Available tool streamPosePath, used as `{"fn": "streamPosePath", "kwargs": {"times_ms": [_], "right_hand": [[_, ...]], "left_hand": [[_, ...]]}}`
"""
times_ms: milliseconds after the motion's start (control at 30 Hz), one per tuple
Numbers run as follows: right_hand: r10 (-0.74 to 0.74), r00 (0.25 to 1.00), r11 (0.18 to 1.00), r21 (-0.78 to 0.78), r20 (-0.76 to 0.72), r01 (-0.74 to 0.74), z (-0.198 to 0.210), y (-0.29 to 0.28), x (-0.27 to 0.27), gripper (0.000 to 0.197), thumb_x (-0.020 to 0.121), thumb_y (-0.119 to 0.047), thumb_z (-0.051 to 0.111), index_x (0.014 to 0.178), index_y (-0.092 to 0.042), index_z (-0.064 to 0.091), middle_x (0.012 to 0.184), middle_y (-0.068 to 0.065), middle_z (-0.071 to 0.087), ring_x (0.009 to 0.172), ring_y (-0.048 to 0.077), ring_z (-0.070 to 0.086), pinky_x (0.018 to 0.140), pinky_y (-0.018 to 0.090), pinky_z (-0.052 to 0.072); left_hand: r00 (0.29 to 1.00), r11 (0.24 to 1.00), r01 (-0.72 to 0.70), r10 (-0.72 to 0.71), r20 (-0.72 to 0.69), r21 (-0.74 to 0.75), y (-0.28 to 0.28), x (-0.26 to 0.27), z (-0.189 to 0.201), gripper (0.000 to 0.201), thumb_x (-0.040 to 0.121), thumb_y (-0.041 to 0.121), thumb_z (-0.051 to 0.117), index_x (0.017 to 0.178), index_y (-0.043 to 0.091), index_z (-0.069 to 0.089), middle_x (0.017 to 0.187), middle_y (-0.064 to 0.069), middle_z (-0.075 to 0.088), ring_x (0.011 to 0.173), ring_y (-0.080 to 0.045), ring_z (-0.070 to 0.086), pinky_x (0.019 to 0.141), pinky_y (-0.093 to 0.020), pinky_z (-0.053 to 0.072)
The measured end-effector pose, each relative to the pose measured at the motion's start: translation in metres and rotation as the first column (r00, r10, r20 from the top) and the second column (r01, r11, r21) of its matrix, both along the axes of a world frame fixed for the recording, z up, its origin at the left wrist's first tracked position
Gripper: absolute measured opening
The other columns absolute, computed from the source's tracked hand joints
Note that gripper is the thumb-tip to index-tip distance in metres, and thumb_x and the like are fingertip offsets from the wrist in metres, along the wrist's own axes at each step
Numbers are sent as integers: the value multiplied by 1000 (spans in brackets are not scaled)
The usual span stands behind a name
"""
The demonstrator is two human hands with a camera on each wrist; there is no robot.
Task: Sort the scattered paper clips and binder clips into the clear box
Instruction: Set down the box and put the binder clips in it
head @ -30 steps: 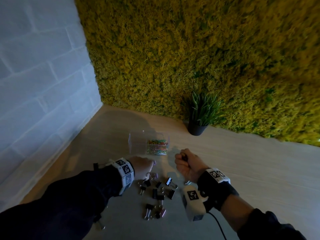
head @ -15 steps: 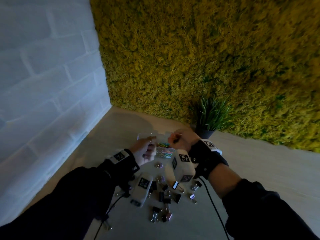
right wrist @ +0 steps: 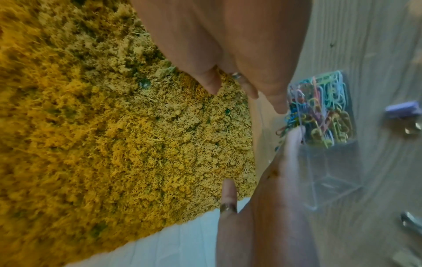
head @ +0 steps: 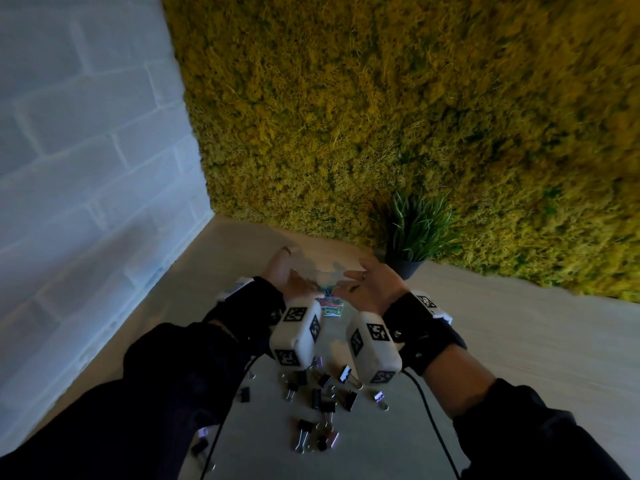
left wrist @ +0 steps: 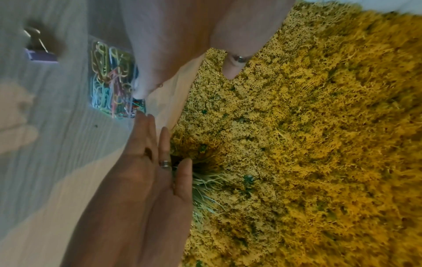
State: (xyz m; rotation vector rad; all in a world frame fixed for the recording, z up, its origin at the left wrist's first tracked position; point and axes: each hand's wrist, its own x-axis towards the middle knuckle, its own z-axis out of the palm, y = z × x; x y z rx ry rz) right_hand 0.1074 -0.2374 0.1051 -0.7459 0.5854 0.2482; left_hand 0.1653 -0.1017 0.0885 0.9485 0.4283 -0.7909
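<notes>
The clear box (head: 341,315) stands on the table, and its right compartment holds colourful paper clips (head: 329,305). Both hands hover just above it, fingers straight, palms turned toward each other. My left hand (head: 288,271) is over the box's left side and my right hand (head: 369,282) over its right; neither holds anything. In the right wrist view the paper clips (right wrist: 319,112) fill one compartment and the compartment (right wrist: 331,171) beside it looks bare. Several black and silver binder clips (head: 322,400) lie scattered on the table below my wrists.
A small potted plant (head: 414,237) stands right of the box against the yellow moss wall (head: 415,116). A white brick wall (head: 86,168) closes off the left side. A purple binder clip (right wrist: 402,110) lies close to the box. Wrist camera cables trail over the table.
Both hands left the binder clip pile, rose over the box and went from closed to flat open. The head view tilted up toward the wall.
</notes>
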Motion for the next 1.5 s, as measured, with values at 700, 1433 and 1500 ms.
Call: {"fn": "streamPosePath", "kwargs": {"times_ms": [700, 1433, 1500], "right_hand": [[582, 641, -617, -786, -500, -53, -56, 17, 10, 32, 95, -19, 43, 122, -26, 57, 134, -6, 52, 125, 22, 42, 100, 43, 30], [390, 730, -157, -822, -561, -547, -73, 1, -98, 52, 93, -42, 44, 133, -8, 44, 141, 21, 37, 127, 35, 41, 105, 36, 37], [386, 770, -123, -856, -508, -503, -67, 0, -101, 80, 76, -67, 39, 131, -10, 47, 138, 21, 40, 125, 36, 42, 104, 38, 37]], "left_hand": [[238, 399, -195, -867, 438, 896, 72, 2, -50, 70, 76, -2, 69, 138, 17, 42, 143, -6, 46, 131, -25, 42, 105, -36, 37], [513, 333, 179, -834, 201, 926, 117, -61, -74, 43, 92, 22, 54, 133, 15, 42, 142, -8, 34, 125, -25, 41, 99, -31, 37], [569, 431, 128, -770, 290, 893, 129, -66, -58, 40, 91, 18, 55, 130, 16, 44, 133, -7, 43, 101, -20, 52, 87, -30, 43]]}}
